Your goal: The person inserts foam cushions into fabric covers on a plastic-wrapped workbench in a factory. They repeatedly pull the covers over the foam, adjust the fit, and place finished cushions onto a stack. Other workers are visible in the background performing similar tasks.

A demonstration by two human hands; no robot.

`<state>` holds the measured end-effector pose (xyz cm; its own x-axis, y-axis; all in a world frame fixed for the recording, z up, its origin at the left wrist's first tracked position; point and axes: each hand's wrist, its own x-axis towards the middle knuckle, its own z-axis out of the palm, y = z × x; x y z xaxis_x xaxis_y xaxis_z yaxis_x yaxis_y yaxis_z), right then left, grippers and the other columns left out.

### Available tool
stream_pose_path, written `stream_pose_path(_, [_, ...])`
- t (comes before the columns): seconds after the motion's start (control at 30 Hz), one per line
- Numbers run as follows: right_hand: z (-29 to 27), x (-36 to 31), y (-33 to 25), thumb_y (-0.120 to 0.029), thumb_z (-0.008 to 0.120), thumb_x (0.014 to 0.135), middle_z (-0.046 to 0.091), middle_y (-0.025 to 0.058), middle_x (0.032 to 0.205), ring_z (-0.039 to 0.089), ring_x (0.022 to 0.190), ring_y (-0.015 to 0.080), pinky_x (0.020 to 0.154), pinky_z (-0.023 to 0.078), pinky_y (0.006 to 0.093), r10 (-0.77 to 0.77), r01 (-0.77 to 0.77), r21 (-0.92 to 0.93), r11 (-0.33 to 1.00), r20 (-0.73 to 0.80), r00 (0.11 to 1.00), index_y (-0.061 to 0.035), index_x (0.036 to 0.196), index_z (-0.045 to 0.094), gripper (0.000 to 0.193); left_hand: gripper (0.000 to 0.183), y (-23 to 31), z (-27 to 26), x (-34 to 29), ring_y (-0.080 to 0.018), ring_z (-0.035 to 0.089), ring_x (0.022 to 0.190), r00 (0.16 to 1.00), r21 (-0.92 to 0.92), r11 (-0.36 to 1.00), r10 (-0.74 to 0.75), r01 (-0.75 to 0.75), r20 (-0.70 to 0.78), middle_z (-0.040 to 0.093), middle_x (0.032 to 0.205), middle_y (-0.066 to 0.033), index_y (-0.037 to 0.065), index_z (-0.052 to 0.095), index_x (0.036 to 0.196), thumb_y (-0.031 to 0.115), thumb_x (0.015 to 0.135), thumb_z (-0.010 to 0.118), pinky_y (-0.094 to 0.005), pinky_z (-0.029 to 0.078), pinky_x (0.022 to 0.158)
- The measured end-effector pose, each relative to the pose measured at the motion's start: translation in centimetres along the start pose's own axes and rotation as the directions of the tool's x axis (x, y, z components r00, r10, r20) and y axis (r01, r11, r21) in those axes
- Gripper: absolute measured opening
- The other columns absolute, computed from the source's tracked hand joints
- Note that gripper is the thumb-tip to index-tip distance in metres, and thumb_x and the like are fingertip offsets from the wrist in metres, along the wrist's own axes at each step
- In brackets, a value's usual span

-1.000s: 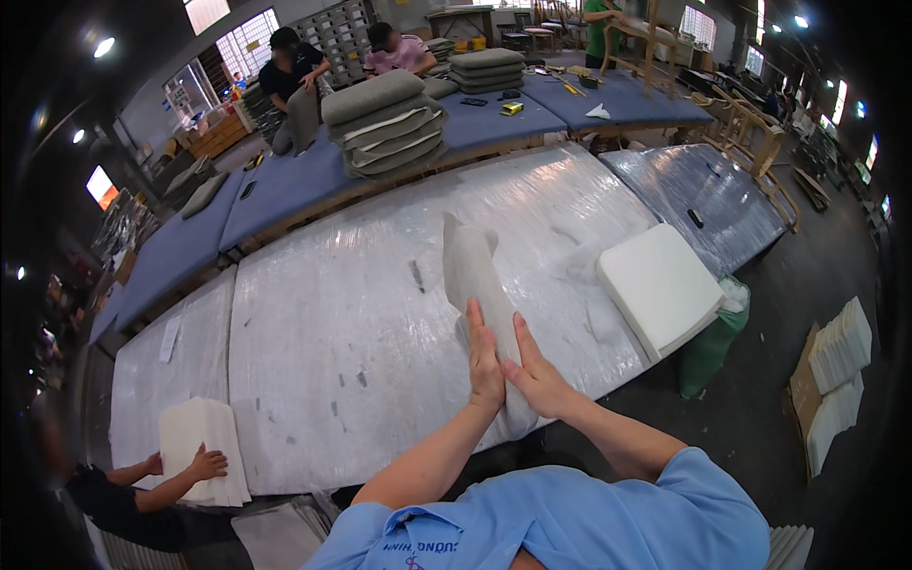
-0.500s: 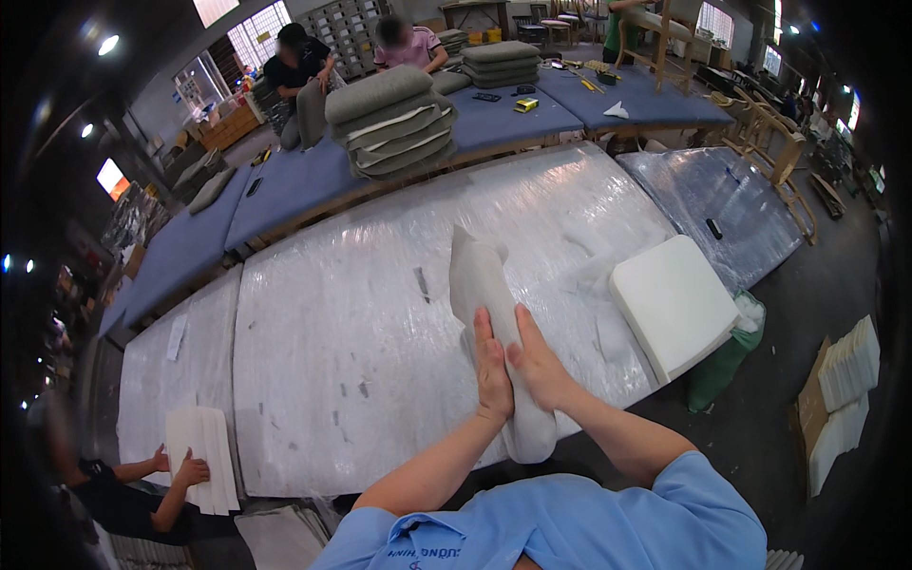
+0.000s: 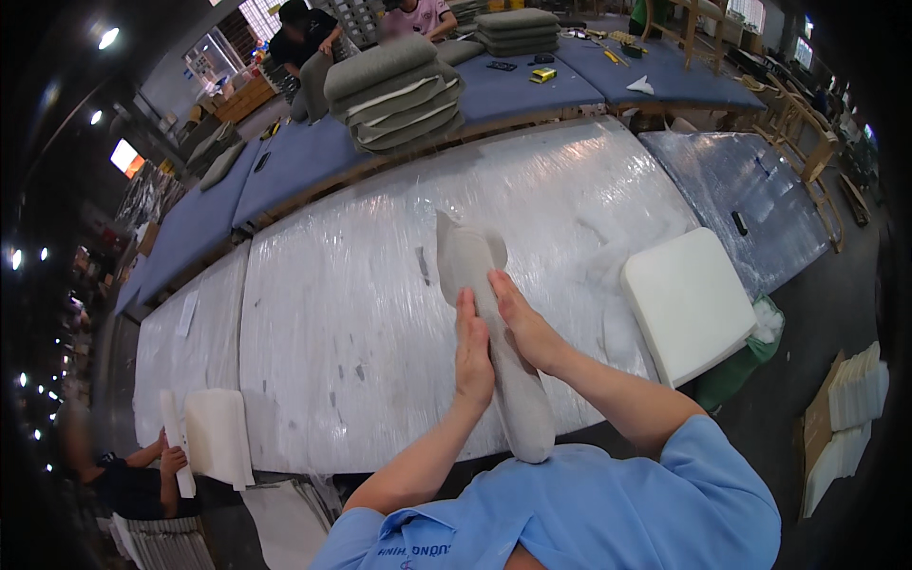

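A light grey fabric-covered cushion (image 3: 525, 404) stands on its narrow edge on the table in front of me, its near end close to my blue shirt. My left hand (image 3: 472, 356) lies flat along its left side, fingers stretched out. From the other side, my right hand (image 3: 522, 323) rests with straight fingers against the cushion. The cushion is between my two palms. A pointed flap of loose fabric (image 3: 454, 245) sticks up at its far end. Beneath is the plastic-wrapped tabletop (image 3: 332, 313).
To the right lies a white foam pad (image 3: 689, 304), beside a green sack (image 3: 746, 370). Stacked grey cushions (image 3: 391, 95) sit on a blue table (image 3: 294, 180) beyond. At lower left, another person handles white sheets (image 3: 218, 432). More white foam (image 3: 850, 399) is on the right.
Both hands have slid slightly away from me along the cushion, and the right has shifted toward its far end. At lower left, the other person has separated a narrow white piece from the sheets.
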<state>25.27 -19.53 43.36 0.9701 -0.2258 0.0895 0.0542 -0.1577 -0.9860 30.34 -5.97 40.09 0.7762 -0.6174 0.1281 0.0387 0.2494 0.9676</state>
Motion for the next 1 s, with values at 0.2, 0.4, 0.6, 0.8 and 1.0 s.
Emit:
stream_pose_path(0.2, [0.5,-0.1,0.6,-0.045,0.039,0.110,0.013,0.0306,0.169,0.008,0.160,0.0390,0.128,0.014,0.0427,-0.116,0.110,-0.134,0.985,-0.039,0.993,0.0054,0.161,0.023,0.073,0.071,-0.6,0.3,2.7,-0.0276,0.013,0.159,1.000,0.009,1.000,0.003,-0.003,-0.001,0.010,0.174,-0.0134,0.008,0.012,0.167,0.043,0.111,0.038,-0.0374,0.014,0.127])
stream_pose_path(0.4, [0.0,-0.2,0.1,-0.040,0.057,0.101,0.017,0.0377,0.164,0.019,0.154,0.0511,0.125,0.020,0.0513,-0.253,0.233,-0.360,0.903,-0.009,0.967,0.0027,0.154,0.042,0.069,0.072,-1.3,0.9,3.4,-0.0279,0.013,0.159,0.999,0.028,1.000,-0.010,0.009,0.043,0.010,0.174,-0.0138,0.009,0.013,0.167,0.044,0.111,0.040,-0.0375,0.014,0.127])
stream_pose_path(0.6, [-0.9,0.4,0.1,-0.035,0.062,0.099,0.018,0.0368,0.164,0.021,0.153,0.0515,0.124,0.022,0.0524,-0.277,0.261,-0.251,0.932,-0.027,0.961,0.0007,0.152,0.046,0.066,0.072,-1.8,0.1,6.2,-0.0282,0.013,0.159,0.997,0.064,0.998,-0.008,0.003,0.076,0.010,0.174,-0.0142,0.009,0.013,0.167,0.044,0.110,0.043,-0.0377,0.014,0.127])
stream_pose_path(0.8, [-0.8,0.7,0.0,-0.029,0.066,0.097,0.020,0.0324,0.166,0.024,0.154,0.0462,0.124,0.025,0.0479,-0.265,0.251,-0.180,0.951,-0.054,0.963,-0.0021,0.149,0.051,0.061,0.073,-1.9,-2.0,10.4,-0.0284,0.013,0.159,0.997,0.110,0.994,0.018,-0.026,0.071,0.011,0.174,-0.0146,0.009,0.014,0.167,0.044,0.110,0.045,-0.0378,0.014,0.127])
stream_pose_path(1.0, [-0.1,0.8,0.7,-0.021,0.069,0.094,0.027,0.0278,0.165,0.032,0.153,0.0400,0.121,0.031,0.0436,-0.211,0.208,-0.038,0.977,-0.135,0.968,-0.0020,0.145,0.055,0.056,0.074,-1.2,-5.1,14.1,-0.0287,0.013,0.160,0.994,0.188,0.982,0.009,-0.030,0.112,0.011,0.174,-0.0150,0.009,0.015,0.167,0.044,0.110,0.047,-0.0379,0.014,0.127])
